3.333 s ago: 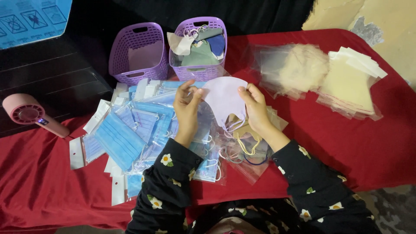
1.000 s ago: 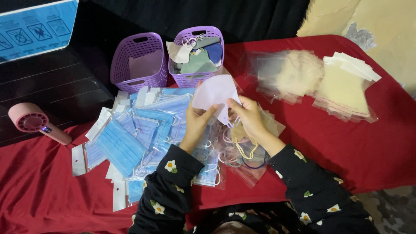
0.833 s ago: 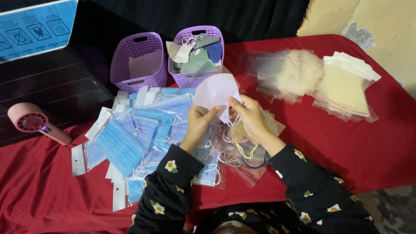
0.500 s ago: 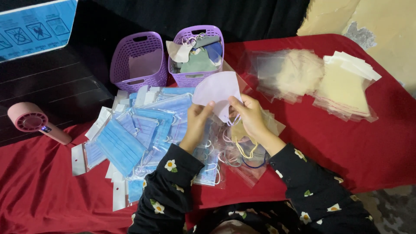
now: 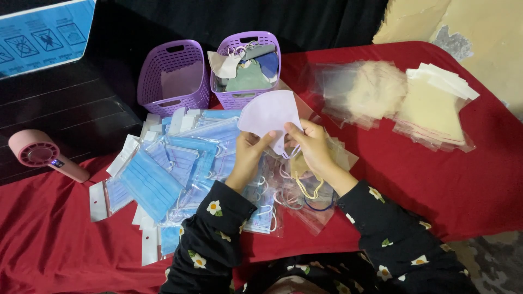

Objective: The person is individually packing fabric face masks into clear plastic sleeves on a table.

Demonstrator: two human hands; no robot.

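Observation:
Both my hands hold a pale lilac folded face mask point(image 5: 268, 113) above the red table. My left hand point(image 5: 249, 154) pinches its lower left edge. My right hand point(image 5: 308, 146) grips its lower right edge near the ear loop. Under my hands lies a heap of blue pleated masks in clear bags point(image 5: 163, 174). Under my right wrist is a clear bag of coloured ear loops and masks point(image 5: 308, 201). Behind the mask stand two purple baskets: the left basket point(image 5: 173, 76) looks empty, the right basket point(image 5: 245, 98) holds several folded masks.
Stacks of cream masks in clear bags point(image 5: 430, 106) and fluffy beige ones point(image 5: 370, 92) lie at the right on the red cloth point(image 5: 479, 179). A pink handheld fan point(image 5: 43, 155) rests at the left edge. A blue box point(image 5: 38, 32) sits at the back left.
The lilac mask has been lifted and turned slightly toward the baskets; my fingers have shifted along its lower edge. Nothing else on the table has moved.

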